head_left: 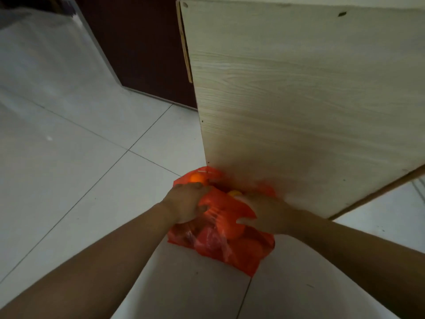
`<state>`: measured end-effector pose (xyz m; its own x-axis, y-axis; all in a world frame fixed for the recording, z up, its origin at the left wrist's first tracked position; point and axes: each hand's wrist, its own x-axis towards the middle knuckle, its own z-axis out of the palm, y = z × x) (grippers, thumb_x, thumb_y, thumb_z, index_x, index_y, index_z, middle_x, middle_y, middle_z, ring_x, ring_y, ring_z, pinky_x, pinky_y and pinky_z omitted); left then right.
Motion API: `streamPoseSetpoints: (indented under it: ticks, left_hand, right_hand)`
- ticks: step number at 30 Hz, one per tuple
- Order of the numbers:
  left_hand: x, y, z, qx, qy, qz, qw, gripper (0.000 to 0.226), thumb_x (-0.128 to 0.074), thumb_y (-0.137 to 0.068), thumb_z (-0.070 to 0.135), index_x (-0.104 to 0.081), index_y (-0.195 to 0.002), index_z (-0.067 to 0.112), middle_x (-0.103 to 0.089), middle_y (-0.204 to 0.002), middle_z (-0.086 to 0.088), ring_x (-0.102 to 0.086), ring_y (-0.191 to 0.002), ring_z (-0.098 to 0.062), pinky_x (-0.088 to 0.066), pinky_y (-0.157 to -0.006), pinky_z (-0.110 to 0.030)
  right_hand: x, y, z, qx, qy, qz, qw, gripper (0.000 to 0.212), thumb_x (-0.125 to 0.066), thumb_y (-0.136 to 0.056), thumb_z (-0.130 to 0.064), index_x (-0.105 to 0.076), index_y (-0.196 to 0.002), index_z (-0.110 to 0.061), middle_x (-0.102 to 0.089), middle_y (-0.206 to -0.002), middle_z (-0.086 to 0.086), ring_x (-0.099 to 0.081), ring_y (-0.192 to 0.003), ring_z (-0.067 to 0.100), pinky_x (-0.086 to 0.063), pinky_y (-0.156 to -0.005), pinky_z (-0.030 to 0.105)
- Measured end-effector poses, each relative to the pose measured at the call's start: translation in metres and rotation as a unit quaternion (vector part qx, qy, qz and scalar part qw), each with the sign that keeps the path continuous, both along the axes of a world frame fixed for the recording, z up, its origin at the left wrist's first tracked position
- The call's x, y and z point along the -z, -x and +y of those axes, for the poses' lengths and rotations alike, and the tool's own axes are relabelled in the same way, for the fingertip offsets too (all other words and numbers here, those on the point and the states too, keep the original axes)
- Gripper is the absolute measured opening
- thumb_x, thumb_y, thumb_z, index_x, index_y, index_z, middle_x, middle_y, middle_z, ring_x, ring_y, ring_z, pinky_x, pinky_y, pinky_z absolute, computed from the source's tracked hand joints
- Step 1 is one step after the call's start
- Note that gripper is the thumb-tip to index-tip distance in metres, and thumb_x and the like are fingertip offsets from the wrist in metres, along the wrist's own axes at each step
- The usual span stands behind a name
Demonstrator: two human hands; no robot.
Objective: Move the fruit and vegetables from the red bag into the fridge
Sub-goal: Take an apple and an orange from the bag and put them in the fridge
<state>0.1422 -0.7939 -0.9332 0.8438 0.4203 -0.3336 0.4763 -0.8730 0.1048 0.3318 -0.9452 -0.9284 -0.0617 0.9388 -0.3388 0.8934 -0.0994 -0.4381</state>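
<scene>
The red bag [220, 247] lies on the white tiled floor [87, 180] in the lower middle of the frame, against the foot of a pale wooden panel [299, 100]. My left hand [184, 201] and right hand [269, 212] each grip its plastic near the mouth, where an orange fruit [195, 178] shows.

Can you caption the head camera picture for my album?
Left hand and right hand grip the red bag of fruit on the tiled floor beside a wooden cabinet.
</scene>
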Motion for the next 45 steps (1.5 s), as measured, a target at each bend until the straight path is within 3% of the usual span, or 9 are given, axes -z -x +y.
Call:
streamPoseSetpoints:
  ticks: [5,11,13,22,26,31,34,38,45]
  left_hand:
    - [-0.002,0.018,-0.008,-0.004,0.02,-0.042,0.999,0.088,-0.012,-0.062,0.063,-0.043,-0.136,0.027,-0.049,-0.132,0.003,-0.052,-0.115,-0.019,-0.046,-0.086,-0.032]
    - [-0.009,0.003,-0.008,-0.177,0.064,-0.21,0.96,0.03,-0.053,-0.09,0.037,-0.059,-0.116,0.021,-0.054,-0.119,-0.003,-0.052,-0.112,-0.019,-0.037,-0.092,-0.025]
    - [-0.004,-0.005,-0.006,-0.238,0.078,-0.244,0.937,0.029,-0.059,-0.088,0.03,-0.06,-0.115,0.018,-0.054,-0.12,-0.007,-0.051,-0.115,-0.021,-0.035,-0.097,-0.026]
    - [-0.005,-0.022,-0.002,-0.171,0.015,-0.174,0.97,0.045,-0.058,-0.087,0.04,-0.051,-0.129,0.026,-0.034,-0.147,-0.004,-0.029,-0.137,-0.023,-0.033,-0.107,-0.037]
    - [0.0,-0.027,0.014,-0.288,0.062,-0.238,0.926,0.047,-0.061,-0.087,0.032,-0.049,-0.127,0.01,-0.047,-0.134,-0.011,-0.045,-0.124,-0.029,-0.036,-0.101,-0.034]
    - [0.011,-0.025,0.016,-0.276,0.161,-0.111,0.941,0.062,-0.057,-0.089,0.039,-0.032,-0.142,0.02,-0.051,-0.137,-0.012,-0.049,-0.124,-0.029,-0.037,-0.102,-0.033]
    - [0.015,-0.019,0.007,-0.185,0.154,-0.129,0.962,0.044,-0.05,-0.089,0.037,-0.045,-0.132,0.038,-0.053,-0.131,0.009,-0.051,-0.116,-0.013,-0.036,-0.098,-0.024]
    - [0.012,-0.012,0.004,-0.24,0.094,-0.115,0.959,0.017,-0.06,-0.088,0.02,-0.067,-0.102,0.013,-0.068,-0.106,-0.006,-0.061,-0.102,-0.023,-0.037,-0.079,-0.022]
    - [-0.013,0.017,-0.002,-0.268,0.103,-0.234,0.929,0.012,-0.053,-0.09,0.012,-0.062,-0.082,0.015,-0.059,-0.089,-0.003,-0.057,-0.087,-0.021,-0.033,-0.069,-0.022]
  right_hand:
    - [-0.003,-0.007,-0.022,-0.01,-0.028,-0.013,0.999,0.064,-0.055,-0.088,-0.048,-0.031,-0.143,-0.024,-0.037,-0.145,-0.002,-0.037,-0.132,0.013,-0.028,-0.106,0.024]
    - [-0.031,-0.007,-0.018,-0.024,-0.079,-0.058,0.995,0.059,-0.056,-0.089,-0.041,-0.031,-0.142,-0.03,-0.038,-0.145,-0.005,-0.035,-0.132,0.015,-0.032,-0.104,0.029]
    - [-0.032,-0.008,-0.021,-0.031,-0.066,-0.088,0.994,0.061,-0.053,-0.09,-0.042,-0.026,-0.144,-0.032,-0.035,-0.146,-0.005,-0.033,-0.133,0.015,-0.032,-0.106,0.029]
    - [-0.036,-0.023,-0.025,0.019,-0.054,-0.127,0.99,0.058,-0.051,-0.091,-0.043,-0.031,-0.143,-0.025,-0.038,-0.144,-0.001,-0.033,-0.132,0.017,-0.038,-0.103,0.034]
    - [-0.03,-0.022,-0.02,0.037,-0.018,-0.162,0.986,0.046,-0.05,-0.091,-0.044,-0.046,-0.132,-0.023,-0.049,-0.132,0.0,-0.044,-0.122,0.019,-0.041,-0.095,0.031]
    - [-0.036,-0.019,-0.017,0.065,-0.066,-0.135,0.987,0.027,-0.045,-0.095,-0.039,-0.06,-0.113,-0.026,-0.055,-0.116,-0.006,-0.051,-0.11,0.014,-0.043,-0.085,0.028]
    - [-0.034,-0.022,-0.024,0.053,-0.015,-0.143,0.988,0.04,-0.048,-0.094,-0.04,-0.051,-0.129,-0.023,-0.049,-0.13,-0.001,-0.044,-0.123,0.019,-0.041,-0.097,0.031]
    - [-0.031,-0.024,-0.03,0.034,-0.017,-0.158,0.987,0.028,-0.045,-0.095,-0.035,-0.061,-0.113,-0.02,-0.053,-0.119,0.0,-0.048,-0.113,0.019,-0.045,-0.088,0.031]
    - [-0.058,-0.025,-0.015,0.039,-0.137,-0.066,0.988,0.019,-0.052,-0.093,-0.026,-0.066,-0.1,-0.015,-0.059,-0.102,-0.001,-0.05,-0.098,0.014,-0.034,-0.079,0.021]
